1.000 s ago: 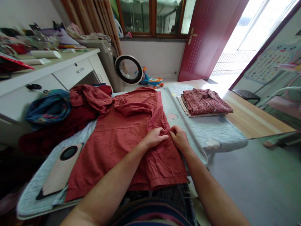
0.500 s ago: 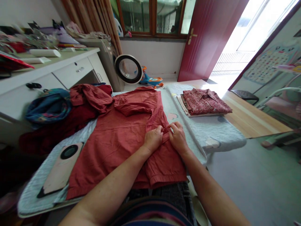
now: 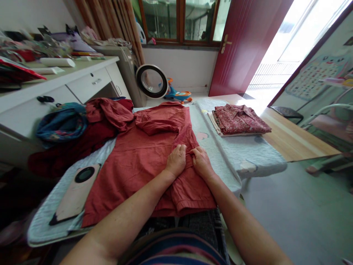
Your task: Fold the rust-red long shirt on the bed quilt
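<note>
A rust-red jacket (image 3: 138,162) lies spread over the quilted pale blue cover, its collar away from me and its elastic hem near my lap. My left hand (image 3: 177,160) pinches the fabric by the front opening, fingers curled. Close beside it, my right hand (image 3: 200,160) grips the right front edge, thumb and fingers closed on the cloth. One sleeve is folded across the chest of the jacket; the other reaches left onto a heap of clothes. The fingertips partly hide the cloth they hold.
A phone (image 3: 75,193) lies left of the jacket on the covered board (image 3: 37,224). Beyond it are dark red clothes (image 3: 66,158) and a blue patterned cloth (image 3: 62,123). Folded floral clothes (image 3: 241,119) sit at right. A washing machine door (image 3: 152,81) hangs open behind.
Both hands have shifted slightly left, and a small gap now shows between them where they nearly met. The view has turned a little; the jacket stays in place.
</note>
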Available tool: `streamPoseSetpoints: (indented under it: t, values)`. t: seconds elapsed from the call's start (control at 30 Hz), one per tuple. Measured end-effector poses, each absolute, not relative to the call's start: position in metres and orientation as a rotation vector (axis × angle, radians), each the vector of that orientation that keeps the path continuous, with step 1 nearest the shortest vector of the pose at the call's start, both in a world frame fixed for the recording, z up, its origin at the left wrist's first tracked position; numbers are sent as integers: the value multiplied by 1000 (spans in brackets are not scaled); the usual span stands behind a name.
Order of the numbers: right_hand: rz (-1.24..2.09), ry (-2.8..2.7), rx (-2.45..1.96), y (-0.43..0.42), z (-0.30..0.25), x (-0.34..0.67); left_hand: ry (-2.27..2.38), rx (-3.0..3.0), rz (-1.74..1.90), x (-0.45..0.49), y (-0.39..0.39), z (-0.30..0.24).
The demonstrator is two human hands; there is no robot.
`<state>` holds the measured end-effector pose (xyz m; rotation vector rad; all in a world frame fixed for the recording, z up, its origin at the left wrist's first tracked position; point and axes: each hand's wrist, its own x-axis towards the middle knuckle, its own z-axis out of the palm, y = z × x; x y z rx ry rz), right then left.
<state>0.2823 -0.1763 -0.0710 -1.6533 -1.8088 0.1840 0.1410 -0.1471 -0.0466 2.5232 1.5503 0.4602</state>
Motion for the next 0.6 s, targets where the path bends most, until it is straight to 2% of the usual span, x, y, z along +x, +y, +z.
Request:
streamPoseSetpoints:
  t: [0.13,0.33,0.6]
  values:
    - [143,-1822,-1724,-177,-69,281,1502,2742,455,128,-153,-43]
    - [62,-1872,-1893,-184,-61,277,1042,2912,325,108,-168,-42]
    - [-28,-1870,-1996,-190,-60,275,1075,2847,368,91,-181,-61]
